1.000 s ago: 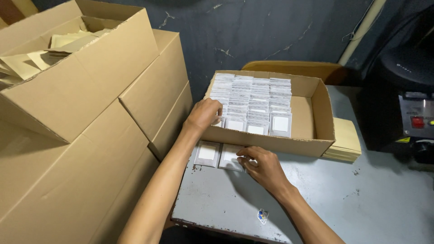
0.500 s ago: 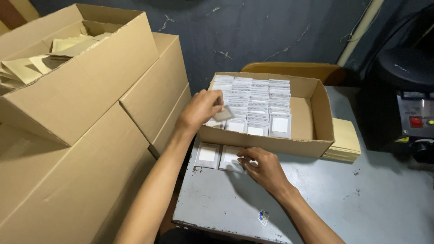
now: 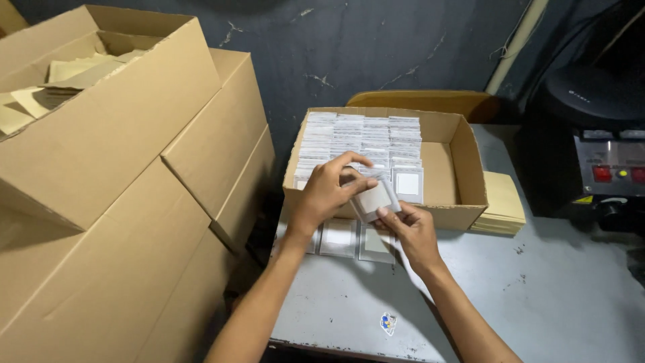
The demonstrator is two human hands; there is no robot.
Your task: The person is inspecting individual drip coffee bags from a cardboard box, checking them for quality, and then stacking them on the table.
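Dark scuffed wall behind, grey worn metal table (image 3: 537,302) underneath, and going left to right: a big stack of plain brown cardboard cartons (image 3: 121,202) fills the whole 9 o'clock side, the top one open with tan paper pieces inside. Next comes the open brown cardboard box (image 3: 463,168) packed with rows of small clear sleeves holding white squares. So what changed: a second ago the left hand (image 3: 326,191) was down in that box, and half a second ago it was lifting out with one small clear plastic sleeve with a white square insert (image 3: 376,200). Now the sleeve is out over the box's front wall and both hands are on it, so I'd say the pick is done and it's being handed over or checked. Left fingers pinch it from about 10 o'clock, the right hand (image 3: 413,232) has come up off the table and grips its lower edge from 5 o'clock. Below the hands, three similar sleeves (image 3: 339,236) lie flat on the table. Further right there's a stack of tan envelopes (image 3: 504,202), then a black machine with red buttons (image 3: 605,154) at 3 o'clock.
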